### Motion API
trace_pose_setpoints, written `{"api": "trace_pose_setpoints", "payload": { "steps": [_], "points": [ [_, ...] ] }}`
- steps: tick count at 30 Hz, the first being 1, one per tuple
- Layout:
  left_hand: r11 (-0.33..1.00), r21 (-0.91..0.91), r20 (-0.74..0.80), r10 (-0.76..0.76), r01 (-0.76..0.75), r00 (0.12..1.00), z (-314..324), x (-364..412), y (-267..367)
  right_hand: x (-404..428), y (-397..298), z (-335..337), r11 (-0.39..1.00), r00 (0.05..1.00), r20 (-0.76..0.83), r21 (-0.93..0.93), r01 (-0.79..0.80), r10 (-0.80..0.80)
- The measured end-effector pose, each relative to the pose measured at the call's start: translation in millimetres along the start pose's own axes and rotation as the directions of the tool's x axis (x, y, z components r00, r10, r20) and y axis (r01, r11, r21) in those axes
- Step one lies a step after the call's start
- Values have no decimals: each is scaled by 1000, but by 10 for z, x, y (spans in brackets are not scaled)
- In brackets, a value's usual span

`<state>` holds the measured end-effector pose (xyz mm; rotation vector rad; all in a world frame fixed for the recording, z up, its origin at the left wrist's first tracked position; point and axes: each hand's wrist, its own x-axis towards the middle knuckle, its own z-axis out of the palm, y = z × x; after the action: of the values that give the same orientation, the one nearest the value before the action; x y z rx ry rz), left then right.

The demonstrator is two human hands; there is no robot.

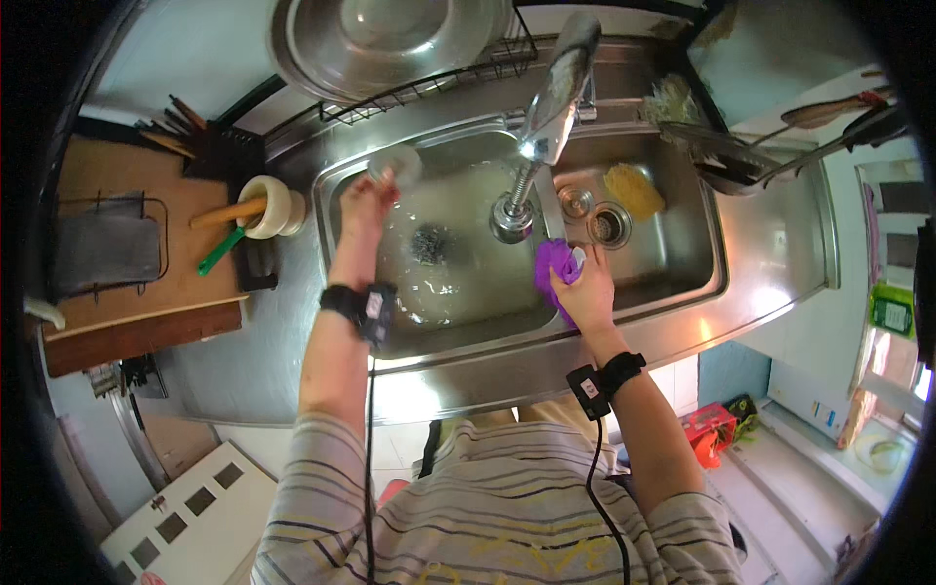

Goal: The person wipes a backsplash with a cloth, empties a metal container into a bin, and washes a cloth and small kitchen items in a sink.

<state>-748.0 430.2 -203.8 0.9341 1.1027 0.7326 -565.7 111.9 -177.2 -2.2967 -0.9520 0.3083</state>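
My left hand [371,201] is over the left basin [468,322] of a steel double sink and grips a small, round, translucent lid or dish [395,166] near the basin's back left corner. Cloudy water stands in that basin, with a dark scouring pad [431,243] in it. My right hand [587,289] is at the front of the divider, closed on a purple mesh scrubber [553,265]; something small and white shows beside its thumb. Behind it the chrome faucet [518,208] hangs over the left basin.
A yellow sponge [634,191] and a strainer [608,225] lie in the right basin. Left of the sink stand a stone mortar [267,207] with a wooden pestle, and a knife block [228,152]. Steel bowls [395,44] sit on a wire rack behind; ladles [819,117] hang at right.
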Motion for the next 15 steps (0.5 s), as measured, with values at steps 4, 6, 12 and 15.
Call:
{"api": "trace_pose_setpoints", "payload": {
  "steps": [4, 6, 12, 15],
  "points": [
    [981, 178, -143, 106, -79, 984, 130, 708, 155, -96, -33, -105, 998, 999, -47, -61, 25, -27],
    [948, 295, -151, 170, -120, 974, 126, 903, 152, -171, -60, -130, 994, 999, 1, -104, 36, -36],
    [945, 189, -233, 306, -266, 923, 72, 1096, -30, -266, -99, -132, 996, 993, -78, -18, -90, 88],
    [848, 369, -211, 476, -381, 854, -70, 1001, -231, -281, -89, -143, 995, 994, -46, 6, -95, 95]
  ]
}}
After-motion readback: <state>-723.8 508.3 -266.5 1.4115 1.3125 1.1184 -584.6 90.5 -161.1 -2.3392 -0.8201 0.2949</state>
